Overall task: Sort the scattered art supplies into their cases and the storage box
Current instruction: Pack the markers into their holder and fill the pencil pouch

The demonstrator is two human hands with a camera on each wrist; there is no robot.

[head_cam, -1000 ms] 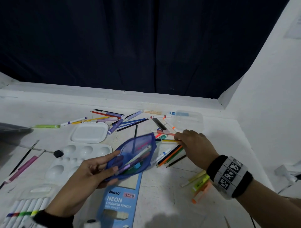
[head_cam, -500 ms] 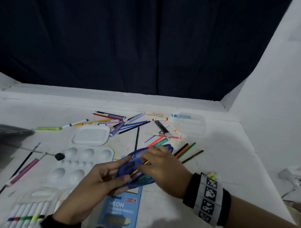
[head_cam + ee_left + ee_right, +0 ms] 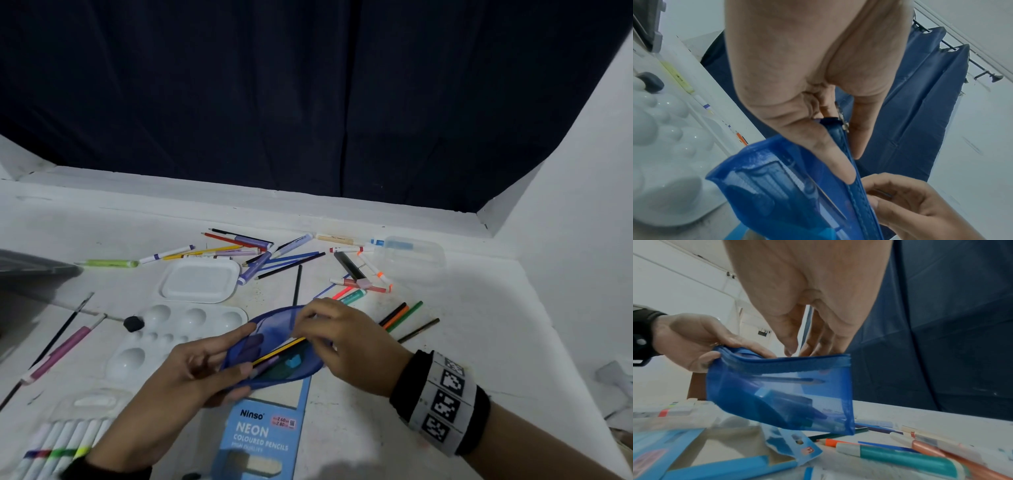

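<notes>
My left hand (image 3: 191,373) grips one end of a blue mesh pouch (image 3: 274,327), lifted a little off the table and gaping. My right hand (image 3: 342,339) is over its mouth, fingertips pinching the end of a yellow-and-black pencil (image 3: 279,350) that slants into the pouch. In the right wrist view the fingers (image 3: 791,344) point down at the pouch (image 3: 787,394) rim, and pens show through the mesh. The left wrist view shows my thumb (image 3: 828,154) along the zip of the pouch (image 3: 777,186).
Loose pencils (image 3: 399,315) lie right of the pouch, and more pens and markers (image 3: 253,250) are scattered behind. A clear storage box (image 3: 409,253) sits back right, its white lid (image 3: 200,279) and a palette (image 3: 171,329) left. A Neon pencil box (image 3: 263,435) lies in front.
My right hand left the pencil pile at the right, came to the pouch with a pencil and is feeding it in. The left hand kept holding the pouch.
</notes>
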